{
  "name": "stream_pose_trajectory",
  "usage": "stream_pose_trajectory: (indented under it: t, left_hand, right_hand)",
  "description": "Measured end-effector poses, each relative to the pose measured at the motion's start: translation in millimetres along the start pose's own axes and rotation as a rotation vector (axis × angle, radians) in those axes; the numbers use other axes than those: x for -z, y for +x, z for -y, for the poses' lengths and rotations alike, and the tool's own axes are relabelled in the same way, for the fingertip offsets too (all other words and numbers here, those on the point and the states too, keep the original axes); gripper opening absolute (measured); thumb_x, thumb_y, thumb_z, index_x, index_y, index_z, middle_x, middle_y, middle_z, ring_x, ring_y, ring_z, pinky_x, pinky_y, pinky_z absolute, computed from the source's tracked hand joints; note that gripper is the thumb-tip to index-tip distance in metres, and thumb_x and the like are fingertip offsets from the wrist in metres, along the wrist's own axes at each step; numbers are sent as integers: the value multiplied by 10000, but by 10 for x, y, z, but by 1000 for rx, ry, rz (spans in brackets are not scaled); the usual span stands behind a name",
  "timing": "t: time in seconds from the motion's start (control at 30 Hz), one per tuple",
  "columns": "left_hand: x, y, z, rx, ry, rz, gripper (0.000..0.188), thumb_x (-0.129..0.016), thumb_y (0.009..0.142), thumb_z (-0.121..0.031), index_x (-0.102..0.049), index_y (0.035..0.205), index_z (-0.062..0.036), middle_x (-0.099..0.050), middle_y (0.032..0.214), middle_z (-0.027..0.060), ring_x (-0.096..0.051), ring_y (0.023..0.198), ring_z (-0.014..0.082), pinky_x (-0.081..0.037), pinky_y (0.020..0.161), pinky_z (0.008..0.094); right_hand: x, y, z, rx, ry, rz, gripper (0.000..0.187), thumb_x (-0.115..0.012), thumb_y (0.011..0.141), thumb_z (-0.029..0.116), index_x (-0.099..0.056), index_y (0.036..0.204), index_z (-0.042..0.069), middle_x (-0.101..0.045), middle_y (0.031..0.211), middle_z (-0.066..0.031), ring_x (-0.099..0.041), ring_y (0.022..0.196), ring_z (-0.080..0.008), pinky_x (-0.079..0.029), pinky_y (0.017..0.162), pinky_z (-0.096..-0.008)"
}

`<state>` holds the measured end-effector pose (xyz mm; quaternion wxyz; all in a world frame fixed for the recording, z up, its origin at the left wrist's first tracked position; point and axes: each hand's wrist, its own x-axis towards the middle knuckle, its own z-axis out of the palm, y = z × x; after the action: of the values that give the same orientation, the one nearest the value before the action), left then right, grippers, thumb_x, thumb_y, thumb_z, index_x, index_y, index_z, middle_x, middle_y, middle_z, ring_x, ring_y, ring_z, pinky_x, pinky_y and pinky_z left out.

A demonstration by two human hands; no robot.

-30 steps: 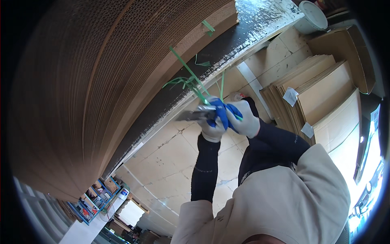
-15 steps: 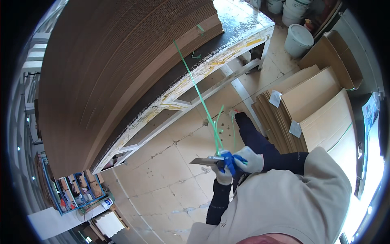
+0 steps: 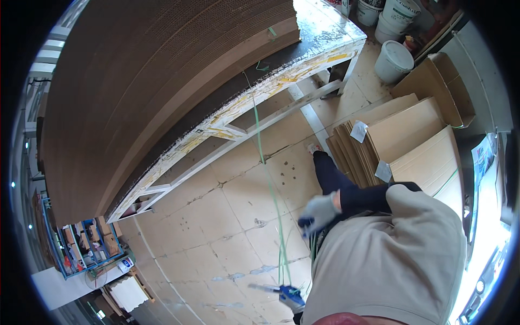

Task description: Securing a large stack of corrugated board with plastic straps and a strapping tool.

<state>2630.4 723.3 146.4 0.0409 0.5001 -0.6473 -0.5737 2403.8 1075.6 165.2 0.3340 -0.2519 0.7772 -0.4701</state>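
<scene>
At the lower middle, my left hand (image 3: 291,298), in a white-and-blue glove, is closed round a long grey-bladed knife (image 3: 264,287), blurred by motion. A thin green strap (image 3: 277,208) runs from this hand up to the edge of the cardboard stack (image 3: 216,86) on the bench. My right hand (image 3: 320,213), gloved the same way, is higher up in front of my body. Its fingers are smeared, and more green strands hang just below it; whether it grips them is unclear.
A worn white-framed bench (image 3: 336,46) carries the stack. Flattened cartons (image 3: 414,127) are piled at the right, beside an open box (image 3: 447,86). White buckets (image 3: 394,61) stand at the far right. Blue shelving (image 3: 89,246) is at the lower left, and tiled floor (image 3: 216,216) lies between.
My left hand has moved down and toward me with the knife, apart from my right hand, which has shifted slightly left. The strap has swung lower and hangs looser.
</scene>
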Motion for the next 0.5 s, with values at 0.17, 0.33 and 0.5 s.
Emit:
stream_pose_trajectory:
  t: [0.17,0.33,0.5]
  left_hand:
    - [-226,-127,-321,109,170,11,340,-606,893,-324,-471,691,-88,-420,519,-4,-404,440,117,-329,414,262]
    - [-979,25,-521,146,339,88,337,-609,894,-327,-483,708,-76,-429,526,-3,-401,437,114,-333,414,258]
    - [-1370,42,-666,155,449,128,336,-611,895,-329,-496,725,-64,-437,534,-2,-398,433,111,-336,415,253]
  right_hand:
    - [1770,248,-1182,-259,716,-860,309,-519,942,339,-620,952,47,-613,759,-39,-595,618,-123,-507,600,-268]
    - [4003,261,-1825,-191,718,-1325,417,-430,970,404,-558,995,8,-585,736,-35,-589,608,-122,-477,516,-244]
    - [4684,614,-1923,-258,553,-1285,394,-486,958,346,-581,1011,-32,-643,771,-92,-601,590,-139,-490,533,-252]
